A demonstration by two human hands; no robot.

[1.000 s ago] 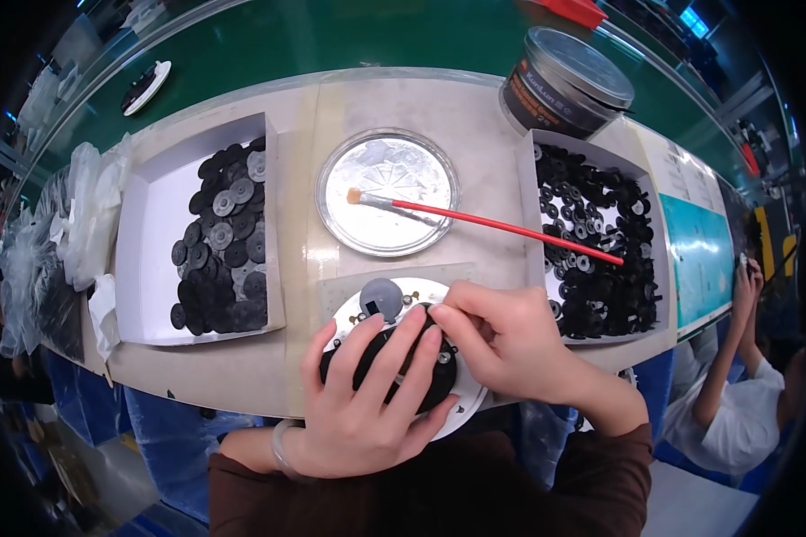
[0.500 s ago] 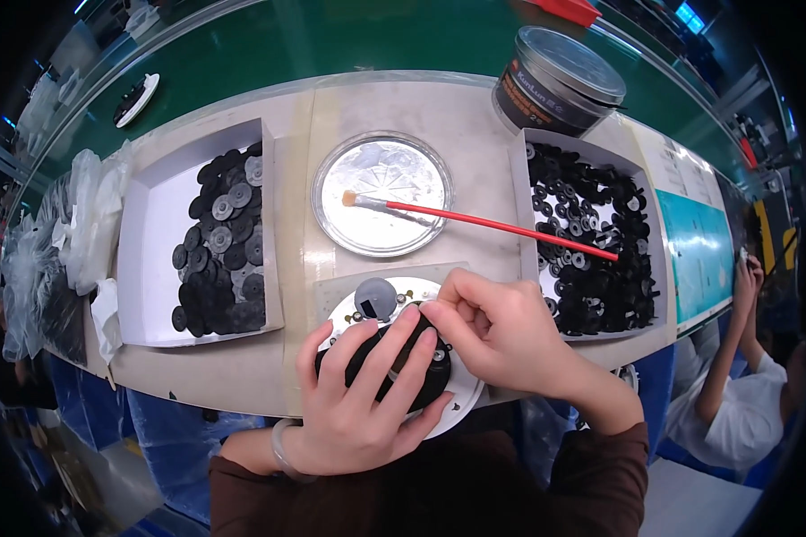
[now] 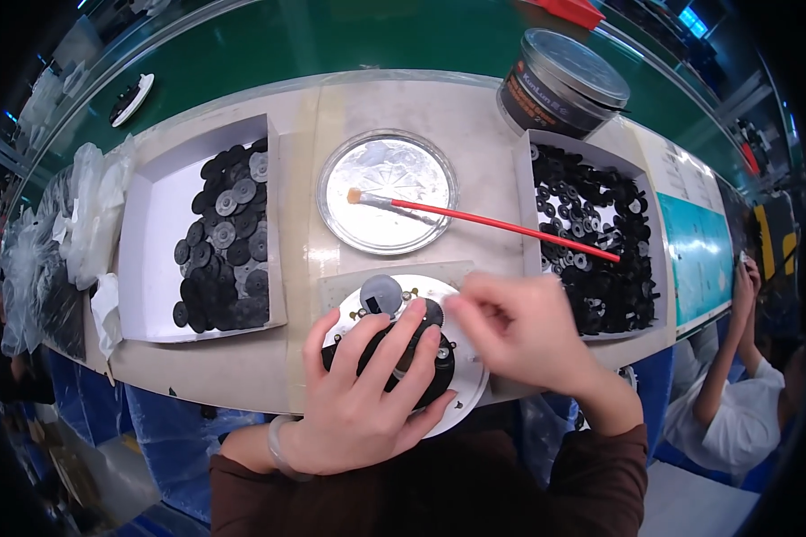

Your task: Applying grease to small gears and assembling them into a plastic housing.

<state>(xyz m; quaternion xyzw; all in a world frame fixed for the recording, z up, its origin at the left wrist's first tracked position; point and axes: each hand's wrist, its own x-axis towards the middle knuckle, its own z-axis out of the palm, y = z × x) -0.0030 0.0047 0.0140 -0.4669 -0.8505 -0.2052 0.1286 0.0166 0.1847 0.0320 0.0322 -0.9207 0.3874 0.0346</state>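
Observation:
A round white plate near the table's front edge carries a black housing, a grey round part and small metal fittings. My left hand lies over the housing with its fingers spread and curved down onto it, hiding much of it. Beside its fingertips a small dark toothed gear shows on the assembly. Just to the right of that gear, my right hand hovers with curled fingers, thumb and forefinger close together. Its fingertips are slightly blurred, and whatever they may hold is hidden.
A box of black and grey discs stands left, a box of small black gears right. A red-handled brush spans from a round clear dish to the right box. Behind are a lidded tub and green surface.
My right hand has drawn a little to the right, away from my left fingertips. The dark gear it covered now shows. My left hand has barely shifted.

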